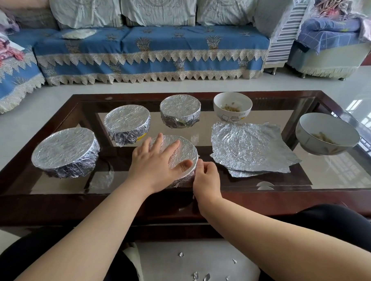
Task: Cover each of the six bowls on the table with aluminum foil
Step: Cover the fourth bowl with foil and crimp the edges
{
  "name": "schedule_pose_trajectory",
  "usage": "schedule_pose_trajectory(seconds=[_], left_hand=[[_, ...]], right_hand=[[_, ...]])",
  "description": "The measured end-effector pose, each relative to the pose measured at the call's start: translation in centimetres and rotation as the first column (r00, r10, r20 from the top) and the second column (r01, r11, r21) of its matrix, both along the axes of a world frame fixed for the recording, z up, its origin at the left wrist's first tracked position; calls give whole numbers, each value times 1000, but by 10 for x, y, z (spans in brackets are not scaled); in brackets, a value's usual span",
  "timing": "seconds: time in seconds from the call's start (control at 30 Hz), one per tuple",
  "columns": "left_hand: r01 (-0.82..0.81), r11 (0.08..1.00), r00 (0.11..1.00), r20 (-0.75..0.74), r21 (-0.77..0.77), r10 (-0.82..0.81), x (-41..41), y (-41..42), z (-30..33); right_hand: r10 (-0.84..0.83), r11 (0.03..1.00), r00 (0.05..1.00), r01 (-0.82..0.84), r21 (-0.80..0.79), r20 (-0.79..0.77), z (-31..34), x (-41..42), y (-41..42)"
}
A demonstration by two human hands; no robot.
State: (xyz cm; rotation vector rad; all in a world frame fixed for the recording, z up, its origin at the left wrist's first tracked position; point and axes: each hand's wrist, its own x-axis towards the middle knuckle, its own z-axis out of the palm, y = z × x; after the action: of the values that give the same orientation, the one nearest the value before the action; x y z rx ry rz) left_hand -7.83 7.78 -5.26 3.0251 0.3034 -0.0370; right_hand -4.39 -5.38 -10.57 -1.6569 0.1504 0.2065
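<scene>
We see the left hand (156, 160) lying flat, fingers spread, on the round foil-covered bowl (186, 151) near the front edge of the dark glass-topped table (50, 194). The right hand (206, 179) pinches foil at that bowl's right side. Crinkled silver foil sheets (252, 147) lie just right of it.

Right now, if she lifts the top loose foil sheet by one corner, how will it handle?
The top foil sheet will probably droop rather than stay flat: it looks thin and heavily crinkled. It likely weighs almost nothing, so it may slide off the sheet beneath it. It may also tear: its edges are ragged, and foil scraps lie on the floor.
</scene>
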Motion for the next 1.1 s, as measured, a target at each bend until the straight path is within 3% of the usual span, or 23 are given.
schedule_pose_trajectory(seconds=[0.3,0.6,0.73,0.97,1.1], left_hand=[[-24,1000,1000,-10,6,24,3,-2,0],[-48,999,999,11,0,48,3,-5,-1],[-50,999,999,-3,-6,50,2,-6,1],[-88,996,996,-30,-8,88,4,-12,4],[-145,989,989,-21,-9,145,6,-20,5]], right_hand=[[-4,999,999,2,-45,-32,4,13,0],[118,988,993,-118,-96,-6,7,20,2],[72,989,994,-61,-137,80,7,17,-1],[38,992,993,-25,-122,108,7,15,-5],[-1,1000,1000,0,26,13,9,13,-8]])
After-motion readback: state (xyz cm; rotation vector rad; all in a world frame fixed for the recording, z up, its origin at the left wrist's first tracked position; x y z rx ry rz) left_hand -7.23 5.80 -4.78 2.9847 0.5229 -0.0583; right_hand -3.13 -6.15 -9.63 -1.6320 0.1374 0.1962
